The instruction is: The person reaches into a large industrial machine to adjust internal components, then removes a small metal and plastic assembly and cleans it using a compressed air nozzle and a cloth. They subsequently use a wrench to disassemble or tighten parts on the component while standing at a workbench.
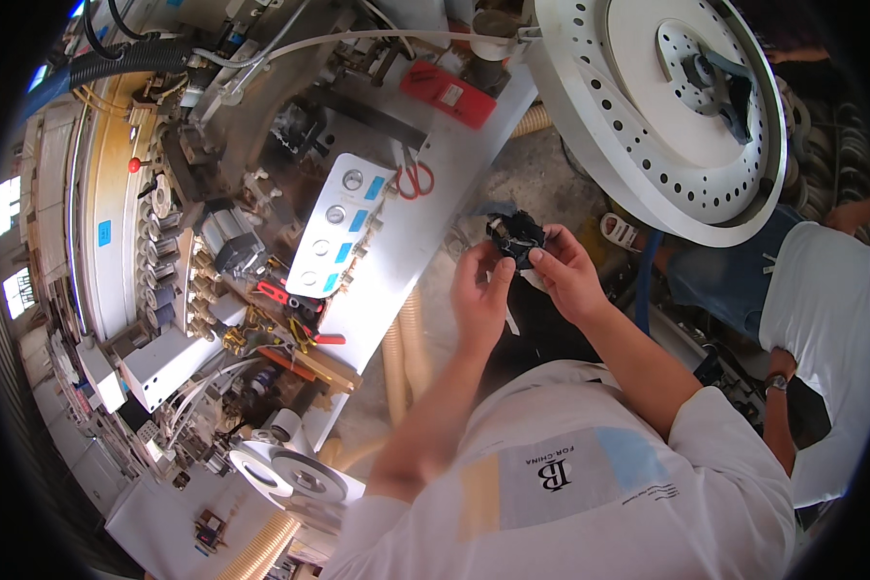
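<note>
A small, black, ragged-edged object (518,235) with a pale patch is held up just right of the white bench (406,259), pinched by the fingers of the left hand (480,290) and right hand (570,275), thumbs nearest the body, forearms (648,367) converging.

A pale bench (382,300) slants through the room, its top catching a bright white glare. Well to the left of the bench, two small windows (8,208) glow white, one above the other. To the right of the bench shows grey floor (541,164), duller than the bench top
</note>
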`<state>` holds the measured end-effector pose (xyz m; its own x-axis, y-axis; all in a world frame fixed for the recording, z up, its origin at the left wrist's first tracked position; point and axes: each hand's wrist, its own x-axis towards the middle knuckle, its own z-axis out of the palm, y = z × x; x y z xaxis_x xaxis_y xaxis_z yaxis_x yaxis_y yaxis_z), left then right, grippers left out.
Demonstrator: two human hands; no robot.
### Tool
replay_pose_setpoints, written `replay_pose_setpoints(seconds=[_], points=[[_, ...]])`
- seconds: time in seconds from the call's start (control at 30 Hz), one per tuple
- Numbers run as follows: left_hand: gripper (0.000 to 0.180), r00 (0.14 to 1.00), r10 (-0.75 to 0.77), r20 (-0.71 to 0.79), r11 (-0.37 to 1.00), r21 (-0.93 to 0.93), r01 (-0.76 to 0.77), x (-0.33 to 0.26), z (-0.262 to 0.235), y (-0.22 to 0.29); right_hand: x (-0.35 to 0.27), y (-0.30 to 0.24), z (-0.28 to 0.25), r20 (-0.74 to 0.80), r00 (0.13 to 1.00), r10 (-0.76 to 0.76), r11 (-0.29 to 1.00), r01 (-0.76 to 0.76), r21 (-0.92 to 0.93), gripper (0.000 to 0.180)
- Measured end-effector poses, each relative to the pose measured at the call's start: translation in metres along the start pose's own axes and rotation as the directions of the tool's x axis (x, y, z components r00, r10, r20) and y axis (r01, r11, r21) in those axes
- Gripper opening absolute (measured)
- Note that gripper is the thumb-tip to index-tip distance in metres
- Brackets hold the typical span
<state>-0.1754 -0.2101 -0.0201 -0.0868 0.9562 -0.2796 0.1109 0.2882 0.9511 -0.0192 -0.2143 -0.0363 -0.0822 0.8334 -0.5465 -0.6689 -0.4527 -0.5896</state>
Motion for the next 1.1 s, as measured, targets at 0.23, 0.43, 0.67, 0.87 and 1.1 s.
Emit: replay_pose_setpoints(seconds=[0.23, 0.43, 0.67, 0.87, 1.1], points=[[0.028, 0.970, -0.135, 0.204, 0.978, -0.131, 0.163, 0.000, -0.009, 0.000, 0.001, -0.009, -0.001, 0.164, 0.986, -0.042, 0.981, 0.072, -0.179, 0.029], [0.026, 0.986, -0.043, 0.162, 0.982, -0.175, 0.072, 0.005, -0.015, -0.022, 0.013, -0.039, 0.001, 0.186, 0.981, -0.048, 0.718, 0.163, -0.677, 0.032], [0.027, 0.969, -0.102, 0.223, 0.990, -0.073, 0.121, 0.007, -0.030, -0.023, 0.020, -0.063, 0.034, 0.226, 0.969, -0.099, 0.308, 0.246, -0.919, 0.022], [0.034, 0.937, -0.249, 0.244, 0.827, -0.450, 0.337, 0.003, -0.025, -0.021, 0.029, -0.030, 0.016, -0.124, 0.992, 0.005, 0.861, -0.067, -0.504, 0.013], [0.045, 0.930, -0.276, 0.245, 0.648, -0.667, 0.368, -0.004, -0.020, -0.013, 0.015, -0.004, 0.020, -0.374, 0.895, 0.243, 0.964, -0.267, -0.014, 0.011]])
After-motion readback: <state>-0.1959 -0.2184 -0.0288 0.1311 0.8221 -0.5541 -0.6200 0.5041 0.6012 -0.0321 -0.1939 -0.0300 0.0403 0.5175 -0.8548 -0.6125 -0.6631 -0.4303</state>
